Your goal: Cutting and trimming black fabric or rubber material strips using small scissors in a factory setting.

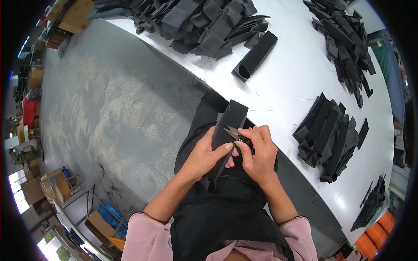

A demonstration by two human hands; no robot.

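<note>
My left hand is closed on a black fabric strip, which lies lengthwise over my lap, its far end near the table edge. The thumb presses on the strip, and some fingertips show on its other side. In my right hand is a pair of thread snips, with pointed metal blades that lie over the strip and point left. The two blade tips are slightly apart. My right thumb and fingers are close to the left thumb. Whether a thread is between the blades is too small to tell.
On the white table lie a big heap of dark fabric pieces, a single folded strip, a stack of strips and another pile. Orange spools stand at the lower right. Cardboard boxes line the floor's far left.
</note>
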